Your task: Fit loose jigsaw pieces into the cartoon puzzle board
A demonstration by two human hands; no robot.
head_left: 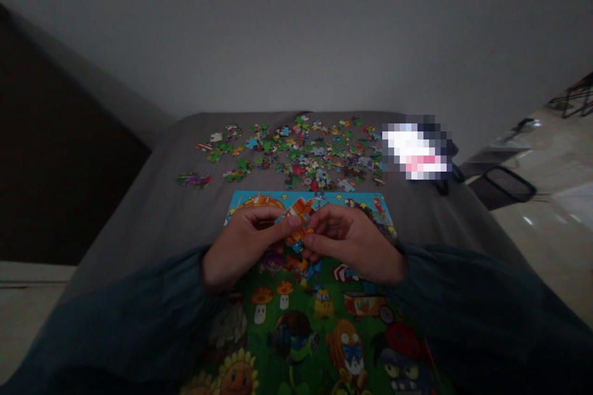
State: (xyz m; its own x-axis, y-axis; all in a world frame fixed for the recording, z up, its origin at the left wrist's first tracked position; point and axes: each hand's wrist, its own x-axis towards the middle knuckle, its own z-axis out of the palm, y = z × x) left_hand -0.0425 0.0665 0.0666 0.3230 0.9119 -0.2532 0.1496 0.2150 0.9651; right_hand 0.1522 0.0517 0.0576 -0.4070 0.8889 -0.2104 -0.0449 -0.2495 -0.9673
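Over the cartoon puzzle picture board (319, 327), both hands meet near its upper middle. My left hand (241, 247) is closed, its thumb pressing on a small cluster of orange and white puzzle pieces (301, 207). My right hand (356, 244) is closed too, its fingertips pinching at the right lower edge of the same cluster. How many pieces are joined there, I cannot make out. The board shows sunflowers, mushrooms and other characters on green, with a blue strip along its far edge. Both hands cover part of it.
Beyond the board, many loose puzzle pieces (319, 157) are spread over a grey cloth surface (139, 216). A small joined group (193, 179) lies apart at the left. A blurred-out item (417, 148) sits at the far right corner. A pale wall (296, 37) rises behind.
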